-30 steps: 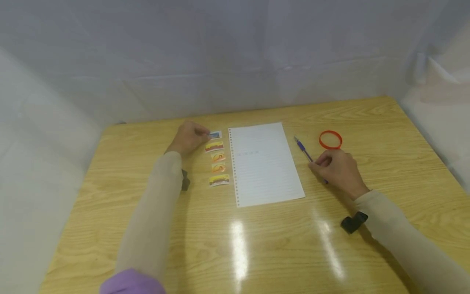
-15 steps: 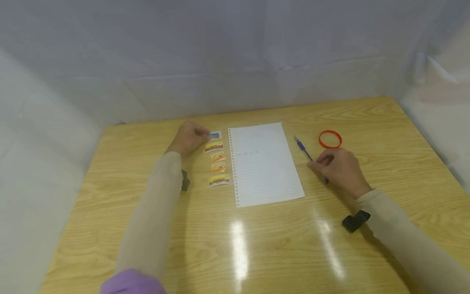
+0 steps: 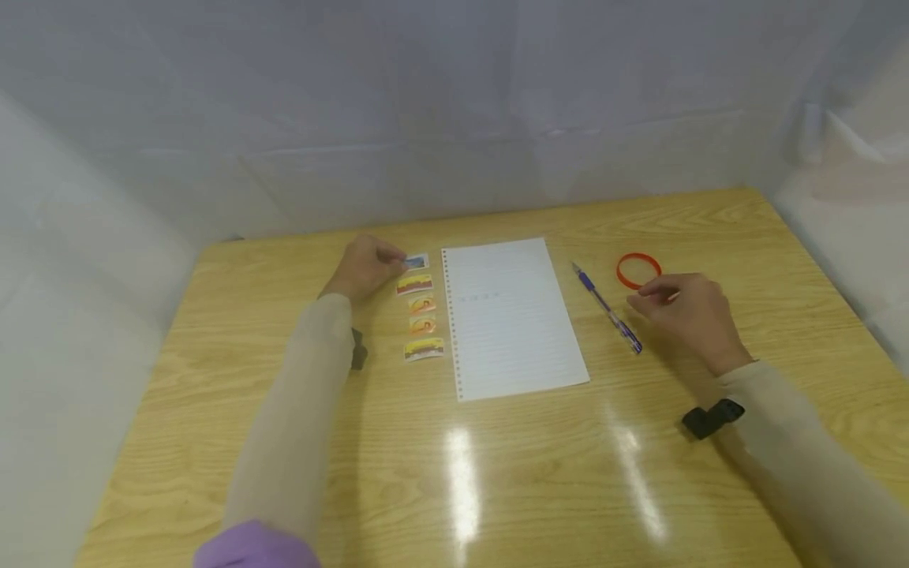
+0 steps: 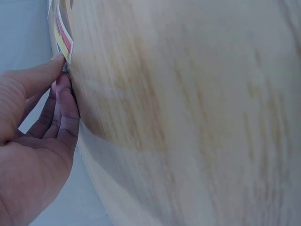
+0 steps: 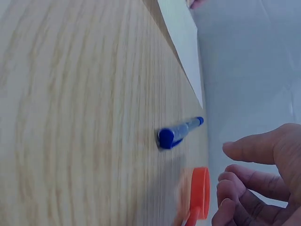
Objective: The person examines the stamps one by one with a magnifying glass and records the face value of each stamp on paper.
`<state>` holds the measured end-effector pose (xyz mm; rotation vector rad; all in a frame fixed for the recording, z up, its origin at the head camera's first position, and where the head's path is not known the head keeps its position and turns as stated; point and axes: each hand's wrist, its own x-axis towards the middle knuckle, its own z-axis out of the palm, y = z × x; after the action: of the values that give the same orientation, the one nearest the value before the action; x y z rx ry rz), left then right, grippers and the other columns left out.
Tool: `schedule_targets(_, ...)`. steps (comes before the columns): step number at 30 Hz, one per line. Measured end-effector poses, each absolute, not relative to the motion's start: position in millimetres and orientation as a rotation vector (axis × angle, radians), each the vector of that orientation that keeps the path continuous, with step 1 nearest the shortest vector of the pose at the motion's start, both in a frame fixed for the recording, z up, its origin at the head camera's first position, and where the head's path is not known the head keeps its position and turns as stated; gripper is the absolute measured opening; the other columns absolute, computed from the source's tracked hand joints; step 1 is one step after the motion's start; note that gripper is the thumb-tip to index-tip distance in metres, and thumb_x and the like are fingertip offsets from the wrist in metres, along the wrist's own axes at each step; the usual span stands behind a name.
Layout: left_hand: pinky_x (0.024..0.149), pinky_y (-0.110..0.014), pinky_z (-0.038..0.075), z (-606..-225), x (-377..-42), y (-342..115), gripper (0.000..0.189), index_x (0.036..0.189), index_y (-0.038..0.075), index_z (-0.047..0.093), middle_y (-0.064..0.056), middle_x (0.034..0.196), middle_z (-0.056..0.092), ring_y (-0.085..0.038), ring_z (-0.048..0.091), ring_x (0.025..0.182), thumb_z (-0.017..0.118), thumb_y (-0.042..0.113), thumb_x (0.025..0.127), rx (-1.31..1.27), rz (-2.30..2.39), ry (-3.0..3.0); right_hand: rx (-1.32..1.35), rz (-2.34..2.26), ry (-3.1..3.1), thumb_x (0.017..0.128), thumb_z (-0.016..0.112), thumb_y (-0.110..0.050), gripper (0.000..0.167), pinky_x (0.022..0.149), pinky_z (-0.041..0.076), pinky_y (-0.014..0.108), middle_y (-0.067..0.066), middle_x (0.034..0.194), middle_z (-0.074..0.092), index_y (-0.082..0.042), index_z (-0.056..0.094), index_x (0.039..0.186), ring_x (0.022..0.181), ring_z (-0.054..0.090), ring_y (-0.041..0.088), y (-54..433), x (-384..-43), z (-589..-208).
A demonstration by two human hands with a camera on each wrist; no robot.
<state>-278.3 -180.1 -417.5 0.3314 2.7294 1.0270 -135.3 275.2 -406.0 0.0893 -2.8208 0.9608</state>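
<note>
In the head view, my left hand (image 3: 364, 267) pinches the left edge of a small blue picture stamp (image 3: 417, 262), topmost in a column of small pictures. The left wrist view shows thumb and fingertips meeting there, close to a red-and-yellow stamp (image 4: 64, 38); the pinched edge is mostly hidden. My right hand (image 3: 690, 317) hovers over the table between the pen and the red ring, holding nothing, with thumb and fingers apart in the right wrist view. The blue pen (image 3: 606, 306) lies slanted right of the lined sheet. The red ring (image 3: 639, 270) lies just beyond the right fingertips.
A punched sheet of lined paper (image 3: 514, 323) with faint writing lies mid-table. Below the blue stamp lie several more: a red-and-yellow one (image 3: 414, 285), two orange ones (image 3: 422, 315) and a yellow one (image 3: 424, 349). A pale curtain (image 3: 454, 118) hangs behind the wooden table (image 3: 554, 473).
My right hand has let go of the pen and moved right and slightly away, toward the red ring. The pen has shifted slightly right. My left hand stays at the blue stamp.
</note>
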Motion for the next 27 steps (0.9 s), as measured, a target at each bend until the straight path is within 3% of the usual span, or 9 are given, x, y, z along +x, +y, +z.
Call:
schedule_targets(12,0.108,-0.050,0.046,-416.8,-277.6,-180.9,0.027,0.120,-0.002,0.070,-0.023,0.125,0.067,-0.037,0.061,0.118,0.069,0.011,0.096,0.347,1.044,2.718,0.014,0.912,-2.821,0.089,0.078,-0.026,0.034,0.055,0.048,0.019,0.022,0.092,0.074,0.004,0.077,0.104,0.080,0.073,0.038,298.4,-133.7,-407.2)
schedule_targets(20,0.108,-0.050,0.046,-417.4,-278.1,-180.4,0.027,0.120,0.000,0.071,-0.021,0.125,0.068,-0.035,0.060,0.119,0.070,0.013,0.096,0.310,1.045,2.715,-0.055,0.904,-2.874,0.090,0.077,-0.028,0.037,0.062,0.052,0.032,0.022,0.093,0.075,0.007,0.076,0.102,0.080,0.071,0.036,308.6,-131.7,-410.8)
schedule_targets(27,0.107,-0.050,0.046,-416.5,-277.1,-179.7,0.026,0.119,0.001,0.072,-0.020,0.125,0.068,-0.035,0.061,0.118,0.071,0.013,0.095,0.306,1.033,2.727,-0.106,0.900,-2.952,0.093,0.074,-0.031,0.038,0.059,0.055,0.036,0.021,0.091,0.075,0.006,0.076,0.101,0.079,0.071,0.035,311.8,-132.0,-415.5)
